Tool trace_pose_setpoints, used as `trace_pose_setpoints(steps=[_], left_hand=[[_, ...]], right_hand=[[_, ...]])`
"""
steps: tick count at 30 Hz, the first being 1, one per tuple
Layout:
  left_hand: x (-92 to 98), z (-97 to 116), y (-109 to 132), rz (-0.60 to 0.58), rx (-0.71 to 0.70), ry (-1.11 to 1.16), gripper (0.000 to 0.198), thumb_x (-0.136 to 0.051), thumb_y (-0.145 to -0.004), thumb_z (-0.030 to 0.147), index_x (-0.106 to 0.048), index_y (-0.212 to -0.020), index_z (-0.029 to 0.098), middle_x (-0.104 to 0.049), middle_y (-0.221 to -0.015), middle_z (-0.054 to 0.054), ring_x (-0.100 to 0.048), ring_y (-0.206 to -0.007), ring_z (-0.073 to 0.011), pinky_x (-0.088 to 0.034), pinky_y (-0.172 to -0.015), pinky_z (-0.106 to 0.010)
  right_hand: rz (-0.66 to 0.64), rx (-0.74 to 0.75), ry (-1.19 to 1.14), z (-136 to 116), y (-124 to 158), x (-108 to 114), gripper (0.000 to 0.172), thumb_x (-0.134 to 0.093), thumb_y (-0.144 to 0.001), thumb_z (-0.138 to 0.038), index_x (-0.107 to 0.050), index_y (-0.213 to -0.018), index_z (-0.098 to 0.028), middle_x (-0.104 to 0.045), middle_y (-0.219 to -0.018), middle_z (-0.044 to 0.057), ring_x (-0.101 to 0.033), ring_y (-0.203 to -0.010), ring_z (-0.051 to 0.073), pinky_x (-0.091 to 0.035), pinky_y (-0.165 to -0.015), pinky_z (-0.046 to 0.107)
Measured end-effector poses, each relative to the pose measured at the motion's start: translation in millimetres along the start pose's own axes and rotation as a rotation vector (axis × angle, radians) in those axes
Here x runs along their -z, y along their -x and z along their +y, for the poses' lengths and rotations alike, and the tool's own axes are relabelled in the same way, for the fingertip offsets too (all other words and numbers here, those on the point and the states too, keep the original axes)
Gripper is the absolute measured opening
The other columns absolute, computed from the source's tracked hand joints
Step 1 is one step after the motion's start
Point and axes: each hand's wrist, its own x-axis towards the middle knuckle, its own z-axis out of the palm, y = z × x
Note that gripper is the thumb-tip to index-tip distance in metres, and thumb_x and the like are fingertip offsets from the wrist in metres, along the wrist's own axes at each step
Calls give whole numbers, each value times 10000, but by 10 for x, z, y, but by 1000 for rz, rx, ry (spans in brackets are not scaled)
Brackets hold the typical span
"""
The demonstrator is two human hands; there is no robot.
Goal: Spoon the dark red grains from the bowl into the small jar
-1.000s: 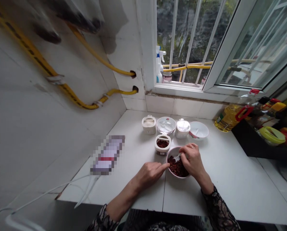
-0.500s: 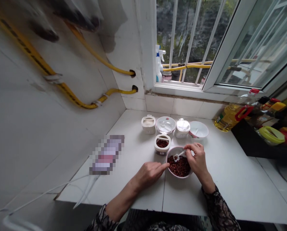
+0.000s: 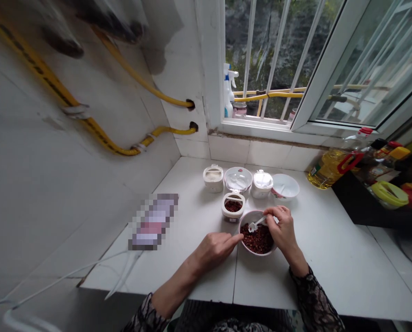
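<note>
A round bowl (image 3: 241, 222) with a pinkish rim holds dark red dried flakes (image 3: 259, 242), which look like crushed chilli. My right hand (image 3: 281, 226) pinches the handle of a small white spoon (image 3: 252, 227), whose scoop rests over the flakes at the bowl's left side. At the bowl's left rim, my left hand (image 3: 217, 249) has its fingers mostly curled, the foremost ones against the edge; the far side of this grip is hidden. Just behind the bowl stands an open-lidded seasoning jar (image 3: 232, 216) with similar red flakes inside.
Along the back are a jar of pale grains (image 3: 213, 180), a white bowl (image 3: 238, 175), another white-lidded jar (image 3: 262, 184) and a shallow bowl (image 3: 286, 186). An oil bottle (image 3: 325, 170) and a black rack (image 3: 351, 198) stand right. A blurred-out item (image 3: 154, 221) lies left, near white cables (image 3: 123, 272).
The spoon's scoop has shifted very slightly to the left and down within the bowl. Both hands stay in nearly the same place.
</note>
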Motion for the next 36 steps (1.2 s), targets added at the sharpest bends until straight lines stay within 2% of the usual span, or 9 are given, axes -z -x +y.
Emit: trace_pose_setpoints(steps=[10,19,27,30,33,36], left_hand=[[5,-5,-6,-4,-5,-10,259,-431,-957,64,-632,-1102,140,-524,-562,48,-486,-452,-84,-391,-443,-174],[31,-1,-21,-10,0,-8,252,-418,-973,82,-625,-1103,145,-525,-568,48,-481,-455,-84,-378,-437,-184],[11,-2,0,-30,-1,-20,257,-422,-969,74,-622,-1114,144,-522,-572,47,-485,-461,-83,-379,-440,-184],[4,-4,10,-32,-5,-11,256,-409,-977,77,-618,-1110,141,-524,-573,46,-482,-457,-89,-373,-434,-194],[3,-6,13,-29,-10,-26,265,-404,-976,74,-614,-1121,143,-525,-577,46,-484,-457,-96,-371,-431,-200],[3,-8,10,-30,-7,-30,270,-413,-966,71,-617,-1126,149,-523,-578,43,-492,-466,-96,-380,-440,-195]], right_hand=[[-106,-61,-69,-55,15,-42,190,-487,-785,-172,-656,-725,-234,-708,-740,17,-623,-798,206,-403,-919,387],[-80,-262,-201,-81,-36,28,187,-512,-763,-262,-679,-682,-243,-679,-566,5,-646,-773,239,-448,-874,390],[-75,-459,-469,-103,-66,31,186,-551,-774,-335,-675,-741,-200,-683,-577,12,-639,-586,200,-499,-635,312],[13,-361,-435,-167,-69,16,195,-556,-846,-340,-687,-845,-196,-717,-675,29,-674,-689,212,-517,-692,329],[97,-91,-274,-260,-75,-23,181,-519,-920,-270,-693,-927,-218,-743,-851,56,-677,-884,229,-507,-826,383],[65,205,-122,-325,-90,-66,244,-468,-923,-139,-691,-958,-230,-736,-892,55,-661,-960,232,-467,-897,423]])
